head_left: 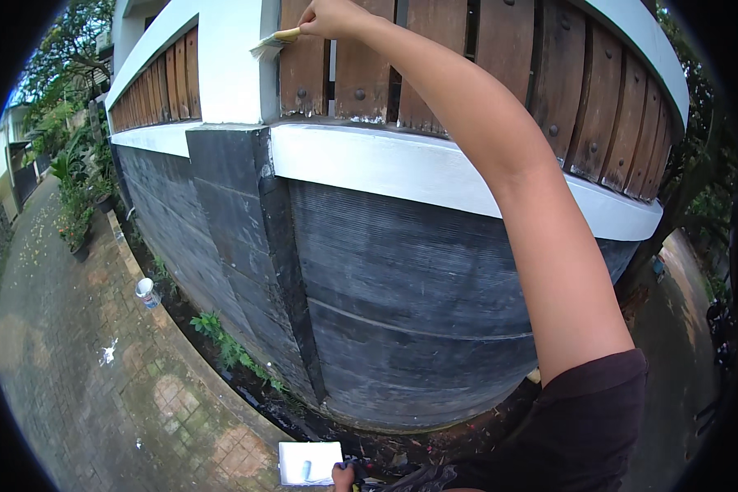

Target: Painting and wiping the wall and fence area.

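My right hand (330, 16) is raised at the top of the head view, fingers closed round the yellow handle of a paintbrush (285, 36). Its pale, paint-coated bristles point left, at the grey side face of the white pillar (234, 66), beside the brown wooden slats (365, 74); whether they touch cannot be made out. Low at the bottom edge, my left hand (343, 476) grips the right side of a white paint tray (310, 456). A small, light-blue roller (306, 470) lies in the tray.
Below the slats runs a white ledge (385, 164) over a dark grey tiled wall (410, 271). A narrow ditch with green plants (230, 344) follows its foot. A white paint bucket (146, 292) stands on the kerb; white paint spatters the paving (66, 344). Potted plants (75, 234) stand farther off.
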`<state>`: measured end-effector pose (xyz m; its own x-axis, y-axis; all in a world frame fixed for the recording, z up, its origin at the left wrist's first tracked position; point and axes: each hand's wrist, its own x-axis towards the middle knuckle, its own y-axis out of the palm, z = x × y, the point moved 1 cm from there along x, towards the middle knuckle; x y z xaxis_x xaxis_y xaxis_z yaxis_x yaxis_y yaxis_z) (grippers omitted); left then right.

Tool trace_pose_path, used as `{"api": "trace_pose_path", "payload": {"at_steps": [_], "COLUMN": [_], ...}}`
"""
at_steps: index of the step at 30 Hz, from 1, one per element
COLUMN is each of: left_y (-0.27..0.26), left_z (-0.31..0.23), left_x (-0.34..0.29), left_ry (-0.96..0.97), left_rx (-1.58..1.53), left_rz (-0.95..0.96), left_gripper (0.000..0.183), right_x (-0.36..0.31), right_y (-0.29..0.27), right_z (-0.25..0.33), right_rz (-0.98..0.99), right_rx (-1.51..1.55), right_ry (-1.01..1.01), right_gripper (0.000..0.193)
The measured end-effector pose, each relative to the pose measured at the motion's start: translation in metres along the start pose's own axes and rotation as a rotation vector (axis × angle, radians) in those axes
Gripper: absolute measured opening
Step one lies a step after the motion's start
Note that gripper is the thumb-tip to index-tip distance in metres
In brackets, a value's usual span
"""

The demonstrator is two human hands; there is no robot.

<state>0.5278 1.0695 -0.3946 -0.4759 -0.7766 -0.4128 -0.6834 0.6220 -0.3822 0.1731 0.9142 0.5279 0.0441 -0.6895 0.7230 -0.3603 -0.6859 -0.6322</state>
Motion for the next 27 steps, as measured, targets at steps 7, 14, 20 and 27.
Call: {"api": "trace_pose_path", "payload": {"at_steps": [7,14,20,27], "left_y": [0.05,0.084,0.114,0.146], "left_z": [-0.077,-0.208,-0.313,-0.393], "left_x": [0.03,0.037,0.033,0.059], "left_ry": [0.185,0.381,0.487,0.279], "left_rx": [-0.006,-0.078,-0.13,-0.696], "left_rz": [0.103,0.281,0.366,0.697], "left_gripper": [0.029,0.046,0.079,0.084], "right_x": [-0.029,-0.001,-0.014,-0.075], "right_y": [-0.016,-0.007,-0.038,-0.057], "right_z": [-0.03,-0.047,-0.044,-0.07], "right_rz": [0.07,0.014,-0.142,-0.155], "right_rx": [-0.016,0.062,-0.02,-0.005], "right_ry": [0.178,0.123,0.217,0.339], "right_gripper": [0.048,0.045,0.041,0.057]}}
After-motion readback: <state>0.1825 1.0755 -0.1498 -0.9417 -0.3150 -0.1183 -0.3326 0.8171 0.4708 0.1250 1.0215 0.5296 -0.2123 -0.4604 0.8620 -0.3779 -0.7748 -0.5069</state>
